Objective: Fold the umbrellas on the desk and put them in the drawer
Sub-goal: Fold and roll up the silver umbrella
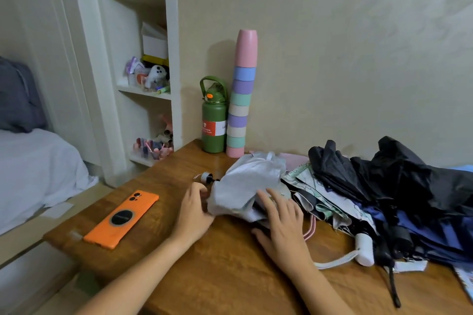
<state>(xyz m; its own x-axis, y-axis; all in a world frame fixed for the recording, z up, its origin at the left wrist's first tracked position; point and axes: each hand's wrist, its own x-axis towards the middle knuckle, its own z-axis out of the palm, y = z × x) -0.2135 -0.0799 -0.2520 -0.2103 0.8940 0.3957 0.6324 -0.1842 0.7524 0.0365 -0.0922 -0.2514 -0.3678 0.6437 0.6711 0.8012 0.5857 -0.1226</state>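
A collapsed silver-grey umbrella point(249, 181) lies on the wooden desk point(210, 271), its black tip point(207, 177) pointing left. My left hand point(195, 209) grips its left end with curled fingers. My right hand point(281, 225) lies flat on the loose fabric at its right end, fingers spread. To the right sits a pile of other unfolded umbrellas: a patterned white-green one point(320, 186), a black one point(384, 168) and a dark blue one point(430, 232) with a white handle point(364, 249). No drawer is in view.
An orange phone point(122, 218) lies on the desk's left part. A green bottle point(214, 120) and a tall stack of pastel cups point(242, 99) stand against the wall. White shelves point(143, 58) and a bed point(33, 168) are on the left.
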